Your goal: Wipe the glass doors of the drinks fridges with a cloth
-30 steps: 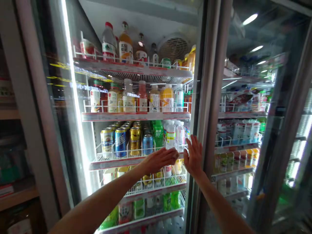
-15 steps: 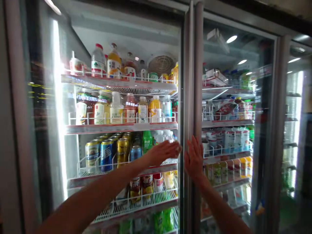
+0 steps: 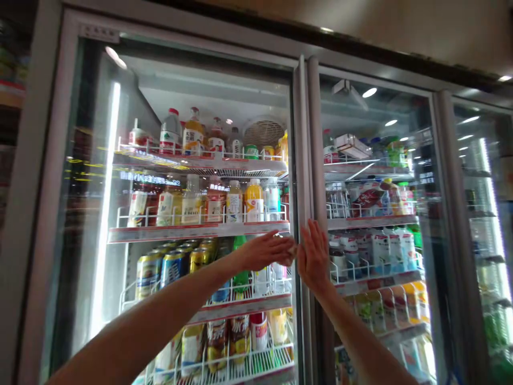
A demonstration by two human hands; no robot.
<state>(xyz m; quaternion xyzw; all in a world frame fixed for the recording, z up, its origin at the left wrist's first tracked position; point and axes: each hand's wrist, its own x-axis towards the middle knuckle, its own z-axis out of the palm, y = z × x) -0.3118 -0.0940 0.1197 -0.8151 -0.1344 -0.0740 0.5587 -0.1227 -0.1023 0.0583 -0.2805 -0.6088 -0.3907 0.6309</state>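
Observation:
My left hand [image 3: 270,251] reaches across the glass door of a drinks fridge [image 3: 216,69]. Its fingers are bent together at the door's right edge, around something small and pale that I cannot make out. Just right of it, my right hand [image 3: 315,256] lies flat against the upright metal door frame [image 3: 315,160], fingers stretched and pointing up. The two hands nearly meet at the seam between the doors. Behind the glass under my left arm are a green bottle [image 3: 241,280] and beer cans [image 3: 148,272], partly covered by the arm.
Shelves of bottled drinks [image 3: 192,200] fill the left cabinet. A second glass door to the right shows cartons [image 3: 380,248] and a white box [image 3: 352,145]. A third door [image 3: 481,214] stands at the far right. Ceiling lights reflect in the glass.
The view has tilted up and shifted, so the fridge's top frame and left edge now show. My left hand has come closer to the right hand at the door edge; the right stays on the frame.

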